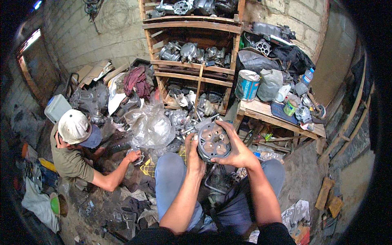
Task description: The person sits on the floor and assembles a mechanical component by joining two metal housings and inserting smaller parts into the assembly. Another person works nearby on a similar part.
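Observation:
I hold a round grey metal part (213,142) with several circular holes in its face, up in front of me above my knees. My left hand (193,152) grips its left rim, thumb along the edge. Wrapped over its right side and top is my right hand (235,149), fingers spread across the rim. The part faces me, dirty and dark around the edge. My blue-jeaned knees (171,175) show below it.
A wooden shelf unit (192,67) full of metal machine parts stands ahead. A wooden bench (281,118) at right carries a tin, bags and bottles. Another person in a pale cap (73,126) crouches at left, hand on the cluttered floor. A clear plastic bag (151,126) lies between us.

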### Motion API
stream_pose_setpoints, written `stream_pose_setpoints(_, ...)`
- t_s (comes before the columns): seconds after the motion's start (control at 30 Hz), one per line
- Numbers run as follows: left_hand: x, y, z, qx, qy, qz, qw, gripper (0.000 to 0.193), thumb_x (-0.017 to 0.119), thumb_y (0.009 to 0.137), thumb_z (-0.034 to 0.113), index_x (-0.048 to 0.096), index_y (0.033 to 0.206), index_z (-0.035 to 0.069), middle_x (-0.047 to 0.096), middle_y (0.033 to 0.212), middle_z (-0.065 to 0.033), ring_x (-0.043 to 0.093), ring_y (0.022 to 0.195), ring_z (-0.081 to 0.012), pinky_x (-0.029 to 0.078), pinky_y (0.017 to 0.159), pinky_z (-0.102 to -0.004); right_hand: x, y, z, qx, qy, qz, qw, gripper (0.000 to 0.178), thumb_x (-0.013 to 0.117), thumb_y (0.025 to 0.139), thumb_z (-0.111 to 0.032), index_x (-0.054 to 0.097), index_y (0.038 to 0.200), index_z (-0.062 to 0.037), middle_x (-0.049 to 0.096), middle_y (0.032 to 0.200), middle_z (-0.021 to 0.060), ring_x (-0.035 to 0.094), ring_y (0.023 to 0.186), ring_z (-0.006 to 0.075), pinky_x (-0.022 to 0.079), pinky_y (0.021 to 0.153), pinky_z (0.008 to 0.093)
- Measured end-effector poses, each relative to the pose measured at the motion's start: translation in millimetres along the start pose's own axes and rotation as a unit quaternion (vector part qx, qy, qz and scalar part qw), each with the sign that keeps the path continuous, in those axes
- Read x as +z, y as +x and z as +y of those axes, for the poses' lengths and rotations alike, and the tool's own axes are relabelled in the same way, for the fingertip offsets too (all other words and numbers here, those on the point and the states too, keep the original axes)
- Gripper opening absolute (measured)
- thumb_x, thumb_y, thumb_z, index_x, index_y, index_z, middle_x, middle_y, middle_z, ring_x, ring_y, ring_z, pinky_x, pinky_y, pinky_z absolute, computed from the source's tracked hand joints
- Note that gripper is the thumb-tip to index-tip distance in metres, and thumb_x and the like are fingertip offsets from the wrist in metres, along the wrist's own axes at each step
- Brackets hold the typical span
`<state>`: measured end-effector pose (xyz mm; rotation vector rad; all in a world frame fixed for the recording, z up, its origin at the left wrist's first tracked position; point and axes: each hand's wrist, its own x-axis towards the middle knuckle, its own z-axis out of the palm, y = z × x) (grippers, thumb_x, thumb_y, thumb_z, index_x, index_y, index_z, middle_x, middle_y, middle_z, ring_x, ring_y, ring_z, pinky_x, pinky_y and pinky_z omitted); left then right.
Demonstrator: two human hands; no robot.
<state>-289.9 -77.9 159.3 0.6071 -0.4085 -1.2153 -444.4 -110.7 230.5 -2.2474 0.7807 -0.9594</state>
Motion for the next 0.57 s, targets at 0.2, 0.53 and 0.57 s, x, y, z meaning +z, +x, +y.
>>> stream_pose_setpoints(0.2,-7,0,-9,0.009,0.000,0.011,1.000,0.046,0.057,0.095,0.032,0.042,0.132,0.009,0.052,0.122,-0.0108,0.053,0.114,-0.0211,0.046,0.096,-0.0365,4,-1,-5,0.007,-0.011,0.000,1.000,0.114,0.091,0.051,-0.025,0.031,0.145,-0.0025,0.037,0.143,0.0211,0.035,0.136,0.0365,0.029,0.114,0.0436)
stream_pose_setpoints(0.53,0,-1,5,0.028,0.142,0.061,0.988,0.049,0.062,0.090,0.031,0.044,0.131,0.010,0.051,0.121,-0.0121,0.052,0.110,-0.0227,0.046,0.094,-0.0363,-1,-2,2,0.052,0.079,-0.028,0.995,0.113,0.089,0.054,-0.024,0.029,0.147,-0.0036,0.034,0.148,0.0167,0.033,0.139,0.0300,0.026,0.115,0.0395)
stream_pose_setpoints(0.57,0,-2,5,0.030,0.171,0.076,0.982,0.053,0.062,0.090,0.034,0.043,0.133,0.011,0.054,0.119,-0.0114,0.054,0.111,-0.0226,0.047,0.095,-0.0370,0,-3,6,0.058,0.092,-0.033,0.994,0.113,0.088,0.055,-0.024,0.028,0.148,-0.0040,0.032,0.150,0.0163,0.032,0.139,0.0308,0.025,0.116,0.0396)
